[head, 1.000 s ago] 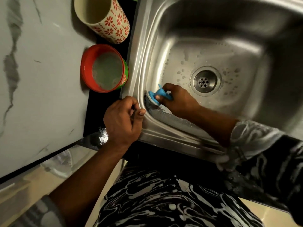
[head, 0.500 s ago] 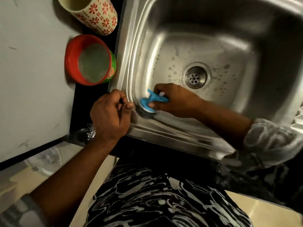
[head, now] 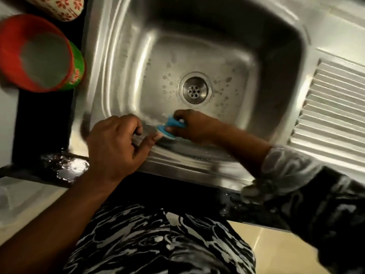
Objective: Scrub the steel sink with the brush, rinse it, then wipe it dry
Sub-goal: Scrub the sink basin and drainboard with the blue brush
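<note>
The steel sink (head: 126, 56) fills the middle of the view, with soap spots around its round drain (head: 195, 90). My right hand (head: 194, 126) grips a small blue brush (head: 169, 127) and presses it against the near wall of the basin, just below the drain. My left hand (head: 116, 143) rests on the sink's near rim beside the brush, fingers curled over the edge and the thumb reaching toward the brush head.
A red and green bowl (head: 39, 54) holding cloudy liquid stands on the counter left of the sink, with a flower-patterned cup (head: 65, 6) behind it. The ribbed drainboard (head: 333, 107) lies to the right. Water is pooled on the dark counter edge (head: 67, 165).
My right hand has slid the brush rightward along the near wall, from the near-left corner to below the drain. The left hand followed along the rim. The view shifted right.
</note>
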